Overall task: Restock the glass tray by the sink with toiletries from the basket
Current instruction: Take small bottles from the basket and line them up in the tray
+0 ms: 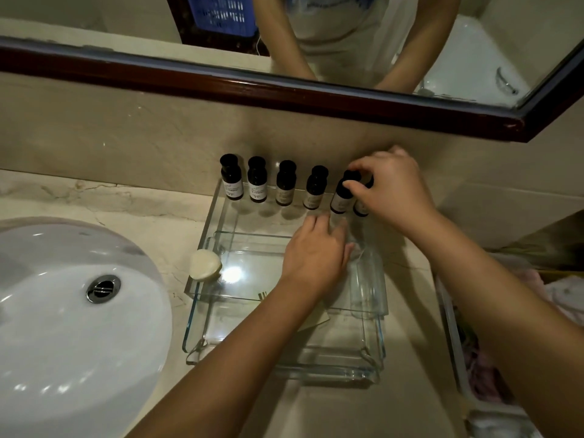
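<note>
Pale veined counter (126, 200). Under your left hand (316, 251), and reaching back beneath your right hand (392, 188): glass tray (202, 298), standing on the counter against the back wall. Well left of your left hand: white sink (63, 311). Right of your right hand: basket (455, 327), at the counter's end.

The glass tray (240, 324) sits on the counter (142, 200) just right of the sink (63, 311), with the basket (455, 336) farther right. Six bottles (286, 183) stand in a row along the tray's back edge, below the mirror (347, 42), and a soap (204, 265) lies at its left rim. The right hand (392, 184) pinches the top of the fifth bottle (339, 199); the left hand (316, 251) rests in the tray before it.
</note>
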Demonstrator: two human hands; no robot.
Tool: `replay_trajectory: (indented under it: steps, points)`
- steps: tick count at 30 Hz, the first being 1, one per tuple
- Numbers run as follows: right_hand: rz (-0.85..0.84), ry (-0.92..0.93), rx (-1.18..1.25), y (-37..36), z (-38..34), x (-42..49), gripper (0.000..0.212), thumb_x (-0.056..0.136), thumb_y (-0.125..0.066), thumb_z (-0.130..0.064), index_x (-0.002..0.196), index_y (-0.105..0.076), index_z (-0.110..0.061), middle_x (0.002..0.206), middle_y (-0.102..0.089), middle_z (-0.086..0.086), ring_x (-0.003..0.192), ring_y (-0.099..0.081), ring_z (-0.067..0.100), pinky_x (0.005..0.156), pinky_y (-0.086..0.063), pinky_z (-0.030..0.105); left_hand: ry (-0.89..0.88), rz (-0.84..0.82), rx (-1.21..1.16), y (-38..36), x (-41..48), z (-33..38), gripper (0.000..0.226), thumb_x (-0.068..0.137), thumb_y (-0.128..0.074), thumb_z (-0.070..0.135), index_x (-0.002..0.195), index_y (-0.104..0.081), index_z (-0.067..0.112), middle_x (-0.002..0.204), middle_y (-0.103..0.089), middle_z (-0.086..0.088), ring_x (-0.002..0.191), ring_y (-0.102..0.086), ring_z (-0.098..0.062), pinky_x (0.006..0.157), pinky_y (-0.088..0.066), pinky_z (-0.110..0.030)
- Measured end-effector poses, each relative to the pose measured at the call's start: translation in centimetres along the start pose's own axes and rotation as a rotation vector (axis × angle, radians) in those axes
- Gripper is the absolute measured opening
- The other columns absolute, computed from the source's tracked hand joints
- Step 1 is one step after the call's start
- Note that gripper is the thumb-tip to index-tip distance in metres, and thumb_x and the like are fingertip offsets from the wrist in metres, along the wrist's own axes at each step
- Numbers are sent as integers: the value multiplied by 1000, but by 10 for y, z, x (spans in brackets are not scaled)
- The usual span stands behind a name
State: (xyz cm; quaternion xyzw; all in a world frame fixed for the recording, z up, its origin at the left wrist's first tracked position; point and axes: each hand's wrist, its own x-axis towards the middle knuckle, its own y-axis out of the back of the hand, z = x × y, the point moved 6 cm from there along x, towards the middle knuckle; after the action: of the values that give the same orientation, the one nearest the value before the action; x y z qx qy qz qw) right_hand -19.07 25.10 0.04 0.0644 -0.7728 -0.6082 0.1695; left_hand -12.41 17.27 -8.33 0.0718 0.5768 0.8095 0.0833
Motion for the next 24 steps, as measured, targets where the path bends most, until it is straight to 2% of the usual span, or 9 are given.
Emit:
replay_trajectory:
  steps: [9,20,22,24]
  points:
    - [-6,-26,16,0,2,3,36,89,-59,-36,121,-63,-19,115,-64,3,116,-44,27,97,-34,34,60,22,0,1,10,4,47,99,-34,37,139,-37,14,139,-38,-11,127,-32,-25,105,-29,-32]
    - [9,-27,82,-2,11,-1,45,83,-64,-43,124,-60,-24,113,-67,0,111,-44,23,91,-38,33,42,8,-11,4,5,4,45,99,-34,39,137,-40,15,144,-34,-11,133,-29,-24,104,-32,-32]
    - [103,-22,144,9,14,-7,45,83,-65,-41,123,-61,-20,110,-67,2,104,-46,22,85,-36,29,41,9,-29,6,0,4,43,98,-36,38,135,-42,16,144,-34,-9,133,-29,-23,102,-35,-32]
    - [275,-54,246,28,23,-18,34,85,-64,-35,113,-66,-15,101,-68,1,94,-47,16,77,-34,24,39,18,-39,9,-6,2,41,98,-37,37,132,-45,17,144,-34,-6,131,-31,-21,97,-38,-31]
